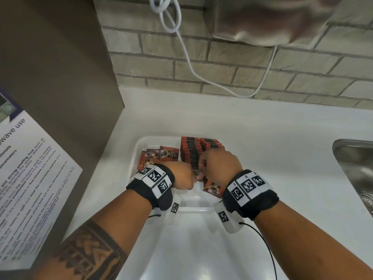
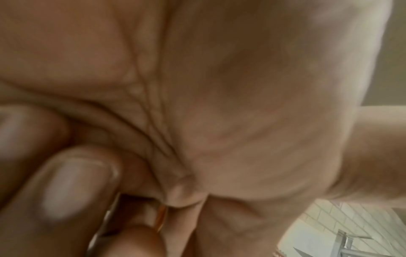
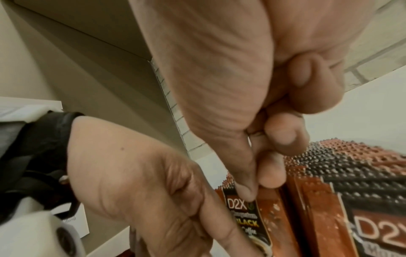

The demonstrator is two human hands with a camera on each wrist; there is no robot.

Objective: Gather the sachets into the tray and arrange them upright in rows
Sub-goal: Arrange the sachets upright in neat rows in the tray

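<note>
**Ana:** Pale brick runs behind a white worktop (image 1: 272,142), with a white cable (image 1: 187,57) hanging down it and a steel sink (image 1: 355,158) at the worktop's right edge. What sits on it?

**Ben:** A white plastic tray (image 1: 141,144), near the worktop's left edge, by a brown panel carrying a microwave-use notice (image 1: 26,178).

**Ana:** And the sachets?

**Ben:** All in the tray. A packed block of upright coffee sachets (image 1: 193,150) fills its far right part, standing on edge in rows. A few loose sachets (image 1: 161,154) lie flat in the far left part, and another flat sachet (image 1: 214,188) lies toward the near right.

**Ana:** The hands?

**Ben:** Both are over the tray's middle, close together. The right hand (image 1: 220,162) has its fingers curled, and the thumb and fingers pinch the top edge of a D2X sachet (image 3: 246,213) at the near end of the upright block. The left hand (image 1: 181,176) is curled too; the right wrist view shows its thumb and forefinger closed on the same sachet's left edge.

**Ana:** Does the left wrist view add anything?

**Ben:** Mostly blurred palm, with a sliver of orange foil between the fingers.
</note>
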